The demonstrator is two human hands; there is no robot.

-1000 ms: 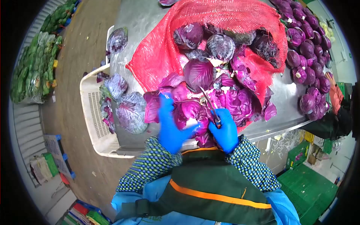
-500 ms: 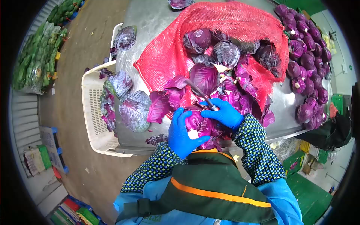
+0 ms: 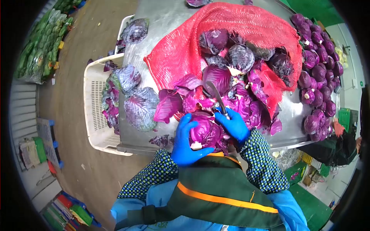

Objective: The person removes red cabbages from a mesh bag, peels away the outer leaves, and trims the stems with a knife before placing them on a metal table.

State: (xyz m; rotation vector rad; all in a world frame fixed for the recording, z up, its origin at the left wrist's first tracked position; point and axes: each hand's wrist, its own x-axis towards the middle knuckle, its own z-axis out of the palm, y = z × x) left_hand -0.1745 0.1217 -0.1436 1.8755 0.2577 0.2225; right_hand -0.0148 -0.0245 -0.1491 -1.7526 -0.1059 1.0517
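Observation:
My left hand (image 3: 186,143), in a blue glove, cups the left side of a red cabbage head (image 3: 205,131) at the table's near edge. A pale cut stem shows on the head's lower left. My right hand (image 3: 233,127), gloved too, is closed around the handle of a small curved knife (image 3: 216,94) whose blade points up and away from the cabbage. Loose purple leaves (image 3: 168,106) lie just beyond my hands. Behind them a red mesh bag (image 3: 173,50) lies spread open with several dark cabbage heads (image 3: 241,57) in it.
A white crate (image 3: 94,111) with leaves stands left of the steel table (image 3: 133,144). Large outer leaves (image 3: 140,109) lie on the table's left side. Many purple heads (image 3: 319,73) are piled at the right. Green crates (image 3: 345,119) stand beyond.
The knife has swung from lying over the leaves to pointing more upright, its blade now in clearer view. My right hand has drawn slightly down, and more of the held cabbage shows.

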